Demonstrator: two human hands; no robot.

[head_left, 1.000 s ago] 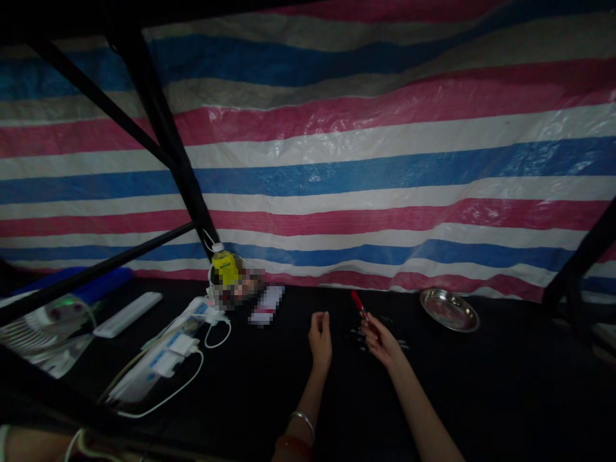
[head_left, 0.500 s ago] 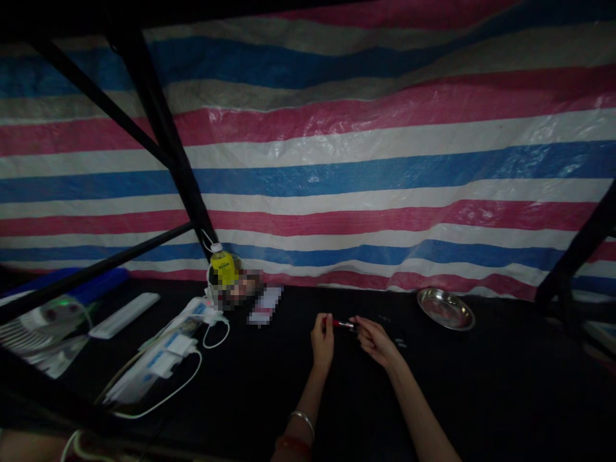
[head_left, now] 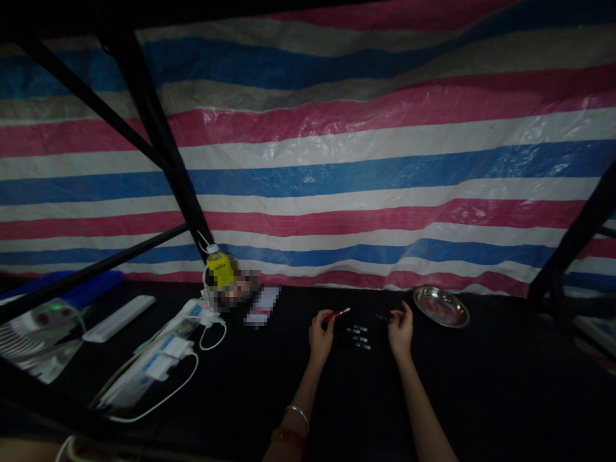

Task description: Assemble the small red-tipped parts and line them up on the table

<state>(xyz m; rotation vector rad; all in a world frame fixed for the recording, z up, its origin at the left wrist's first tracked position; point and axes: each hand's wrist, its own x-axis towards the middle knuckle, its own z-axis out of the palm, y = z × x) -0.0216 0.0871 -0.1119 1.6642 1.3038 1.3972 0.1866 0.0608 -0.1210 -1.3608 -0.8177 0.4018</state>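
A slim red tube with a silver end (head_left: 338, 314), pen-like in shape, is pinched in the fingers of my left hand (head_left: 320, 337). Its silver end points up and to the right, and its exact kind is unclear. My right hand (head_left: 400, 330) is at the right, fingers curled around a small dark piece (head_left: 383, 317) whose outline fades into the black surface. Between my hands lie several short dark sticks with silver ends (head_left: 362, 338), roughly side by side on the black tabletop (head_left: 356, 398).
A round metal dish (head_left: 441, 308) sits right of my right hand. Leftward are a blurred-out card (head_left: 263, 305), a yellow bottle (head_left: 220, 268), a power strip with plugs and cables (head_left: 149, 366), a white bar (head_left: 119, 318) and a fan (head_left: 38, 327). Striped sheeting (head_left: 360, 160) hangs behind.
My hands have moved apart: the right one went rightward, off the red tube, which stays in my left hand, now tilted upward with its silver end bare. The dark sticks between have come into view.
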